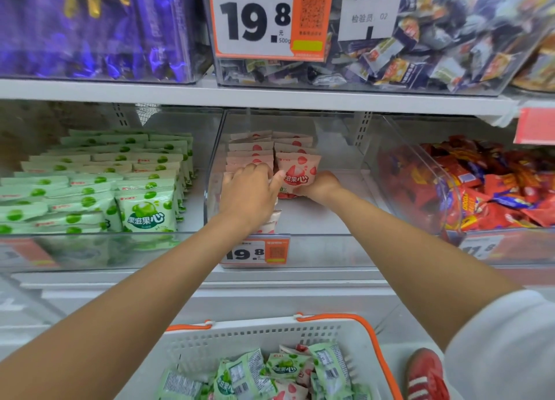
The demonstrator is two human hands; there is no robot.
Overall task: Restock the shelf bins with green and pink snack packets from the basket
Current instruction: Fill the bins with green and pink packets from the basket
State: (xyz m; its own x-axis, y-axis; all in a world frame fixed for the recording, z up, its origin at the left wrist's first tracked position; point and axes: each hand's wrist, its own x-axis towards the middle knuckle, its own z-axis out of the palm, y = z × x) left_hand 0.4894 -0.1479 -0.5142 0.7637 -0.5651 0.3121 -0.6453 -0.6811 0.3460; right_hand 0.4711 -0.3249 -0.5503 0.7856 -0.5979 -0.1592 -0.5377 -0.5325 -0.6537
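The right hand grips a pink packet low on its right side. The packet stands upright, face toward us, at the near end of the right-hand row in the middle bin, with the row straight beyond it. The left hand, just to the left, bends its fingers over the left row; whether it grips I can't tell. The right fingertips hide behind the packet.

Right hand gripping pink packet, left hand on stacked packets

Purple pkts top L, 19.8 price tag (big), red snacks R, red shoe.
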